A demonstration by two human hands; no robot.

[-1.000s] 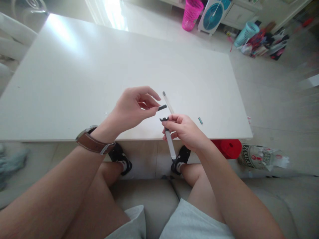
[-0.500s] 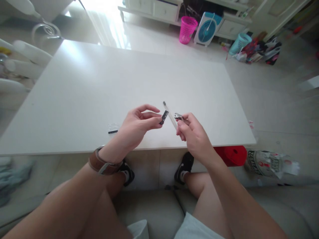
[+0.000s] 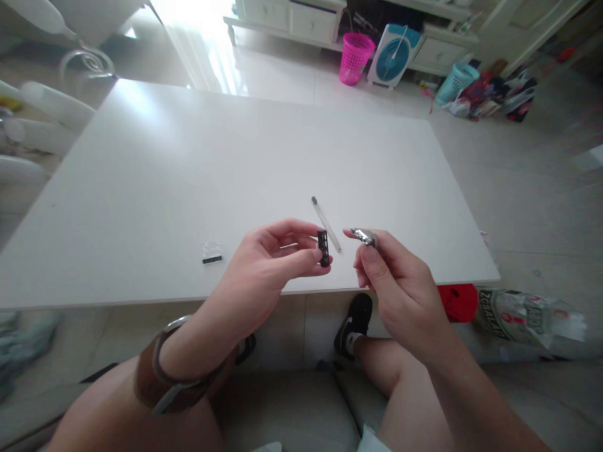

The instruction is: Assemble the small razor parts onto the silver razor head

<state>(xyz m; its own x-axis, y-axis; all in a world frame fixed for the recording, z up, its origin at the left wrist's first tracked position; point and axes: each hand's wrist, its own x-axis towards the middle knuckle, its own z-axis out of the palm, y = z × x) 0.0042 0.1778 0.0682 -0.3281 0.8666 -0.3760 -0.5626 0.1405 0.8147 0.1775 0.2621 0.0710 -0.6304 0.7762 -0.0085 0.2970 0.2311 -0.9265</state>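
My left hand point(image 3: 271, 263) pinches a small black razor cartridge point(image 3: 323, 248) between thumb and fingers, held upright just above the near edge of the white table point(image 3: 188, 176). My right hand point(image 3: 400, 289) is closed around a razor handle, whose metal head end point(image 3: 362, 236) sticks out past the fingers toward the cartridge. The two parts are a short gap apart. A thin clear tube with a dark tip point(image 3: 326, 223) lies on the table just behind both hands.
A small clear and black piece point(image 3: 211, 253) lies on the table left of my hands. On the floor sit a pink basket point(image 3: 354, 58), a blue fan point(image 3: 393, 55), a teal basket point(image 3: 456, 81), a red object point(image 3: 456, 301) and a crumpled wrapper point(image 3: 527, 317). My knees and shoes are below the table edge.
Both hands drew back toward me and lower. The cartridge in my left hand turned upright. The razor's metal head now points left toward it. The view tilted up.
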